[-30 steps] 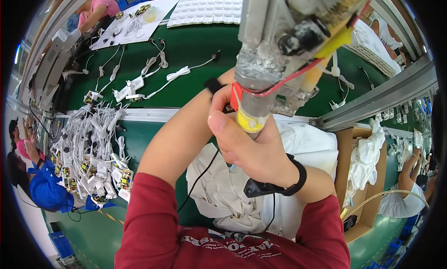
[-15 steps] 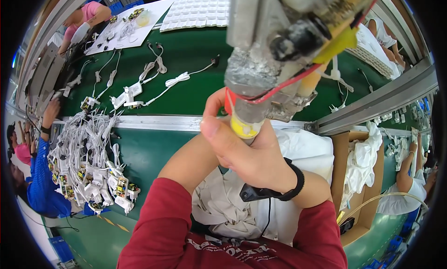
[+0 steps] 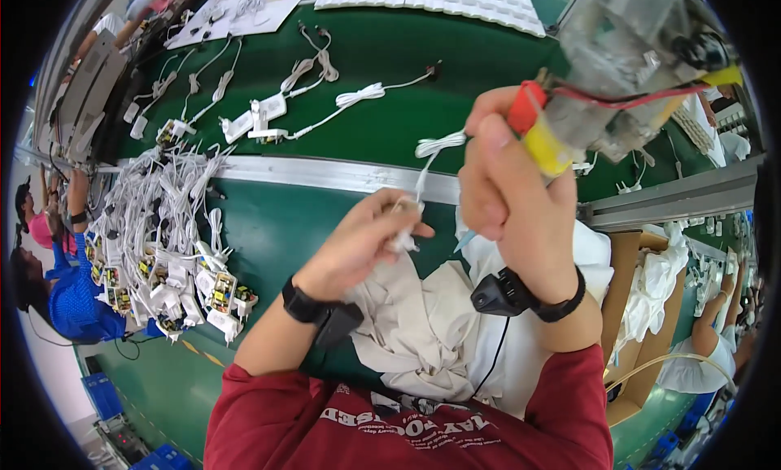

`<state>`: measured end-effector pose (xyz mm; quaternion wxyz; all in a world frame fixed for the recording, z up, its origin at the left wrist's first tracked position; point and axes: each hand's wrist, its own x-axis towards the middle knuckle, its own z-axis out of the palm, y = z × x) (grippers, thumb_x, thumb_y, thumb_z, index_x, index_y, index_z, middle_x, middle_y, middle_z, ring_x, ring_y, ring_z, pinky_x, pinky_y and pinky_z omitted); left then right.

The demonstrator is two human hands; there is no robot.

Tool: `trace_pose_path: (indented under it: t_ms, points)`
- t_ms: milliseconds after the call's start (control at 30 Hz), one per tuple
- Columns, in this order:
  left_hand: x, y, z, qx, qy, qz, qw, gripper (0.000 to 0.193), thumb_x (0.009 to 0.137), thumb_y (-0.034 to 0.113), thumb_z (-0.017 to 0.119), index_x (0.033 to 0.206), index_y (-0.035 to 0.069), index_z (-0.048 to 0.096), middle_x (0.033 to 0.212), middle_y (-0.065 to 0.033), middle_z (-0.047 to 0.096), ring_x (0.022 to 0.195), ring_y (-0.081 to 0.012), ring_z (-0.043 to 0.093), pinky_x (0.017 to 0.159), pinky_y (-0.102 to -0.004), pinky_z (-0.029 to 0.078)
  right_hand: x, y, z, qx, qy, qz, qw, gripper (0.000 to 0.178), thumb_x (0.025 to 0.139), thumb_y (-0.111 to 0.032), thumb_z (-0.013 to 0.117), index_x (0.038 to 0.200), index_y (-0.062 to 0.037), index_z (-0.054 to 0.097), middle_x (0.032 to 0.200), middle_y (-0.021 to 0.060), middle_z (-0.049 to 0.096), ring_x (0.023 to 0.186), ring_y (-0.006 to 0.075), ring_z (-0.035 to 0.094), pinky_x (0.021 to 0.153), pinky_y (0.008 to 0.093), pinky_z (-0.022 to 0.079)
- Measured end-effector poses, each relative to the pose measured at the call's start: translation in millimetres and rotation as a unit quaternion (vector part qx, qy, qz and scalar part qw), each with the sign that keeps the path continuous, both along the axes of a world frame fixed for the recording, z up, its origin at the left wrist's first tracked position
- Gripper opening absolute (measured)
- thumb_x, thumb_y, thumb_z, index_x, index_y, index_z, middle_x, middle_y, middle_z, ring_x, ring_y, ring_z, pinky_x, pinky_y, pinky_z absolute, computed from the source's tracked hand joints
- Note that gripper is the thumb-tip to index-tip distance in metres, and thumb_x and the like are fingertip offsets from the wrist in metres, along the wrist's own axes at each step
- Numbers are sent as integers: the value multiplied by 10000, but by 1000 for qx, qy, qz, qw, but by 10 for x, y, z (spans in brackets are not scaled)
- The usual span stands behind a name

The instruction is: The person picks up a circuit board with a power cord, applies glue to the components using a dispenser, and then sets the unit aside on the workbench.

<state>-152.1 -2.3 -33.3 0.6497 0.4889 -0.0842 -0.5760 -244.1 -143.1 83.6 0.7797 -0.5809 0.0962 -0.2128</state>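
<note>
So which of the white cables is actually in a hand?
The one pinched in the left hand, its coiled bundle raised; the others lie loose on the green table.

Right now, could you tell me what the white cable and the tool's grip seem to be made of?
White cable in the left hand: probably plastic-sheathed, smooth and limp where it droops.
Tool's grip in the right hand: seemingly wrapped in glossy yellow and red tape; what lies beneath is hidden.

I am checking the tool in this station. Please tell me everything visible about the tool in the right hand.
The tool looks like a hanging powered driver: a grey, scuffed metal body, with a yellow band and a red part at its lower end and a red wire along its side. It is tilted, high at the upper right, above the green table. The right hand grips its lower end. Its tip is hidden.
</note>
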Motion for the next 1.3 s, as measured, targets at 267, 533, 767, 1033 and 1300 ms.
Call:
trace_pose_path:
  t_ms: [267, 533, 767, 1033, 1300]
  points:
    - [-387, 124, -1, -105, 83, -78, 988, 391, 929, 126, 501, 1291, 88, 356, 1153, -93, 570, 1054, -152, 568, 640, -237, 512, 99, 6, -153, 44, -23, 2, 999, 156, 901, -195, 590, 928, -68, 505, 597, -54, 448, 431, 6, 342, 391, 191, 254]
    - [-452, 167, 6, -135, 35, -67, 988, 403, 913, 4, 435, 1298, 69, 331, 1226, -122, 522, 1114, -204, 552, 799, -345, 556, 129, 124, -186, -44, 2, -14, 999, 232, 977, -317, 406, 931, -90, 408, 464, -35, 294, 359, 47, 244, 347, 216, 204]
    - [-473, 161, -32, -150, 37, -67, 986, 414, 908, -4, 443, 1300, 68, 327, 1210, -119, 533, 1101, -204, 560, 765, -333, 568, 121, 121, -243, -59, 2, -4, 998, 250, 977, -344, 390, 929, -99, 395, 460, -35, 293, 354, 51, 239, 347, 219, 192]
    - [-444, 162, -43, -129, 15, -58, 990, 384, 911, 20, 435, 1286, 59, 366, 1197, -130, 546, 1071, -184, 571, 751, -336, 570, 128, 183, -138, -77, 13, -22, 997, 281, 990, -374, 351, 941, -98, 371, 464, -36, 290, 356, 50, 233, 351, 214, 194]
    - [-335, 197, -57, -129, 85, 28, 988, 379, 900, 89, 456, 1274, 54, 406, 1174, -134, 576, 1043, -182, 589, 740, -324, 570, 32, 286, -162, -25, 31, 15, 999, 277, 997, -395, 320, 949, -123, 339, 475, -36, 297, 366, 46, 243, 349, 208, 196]
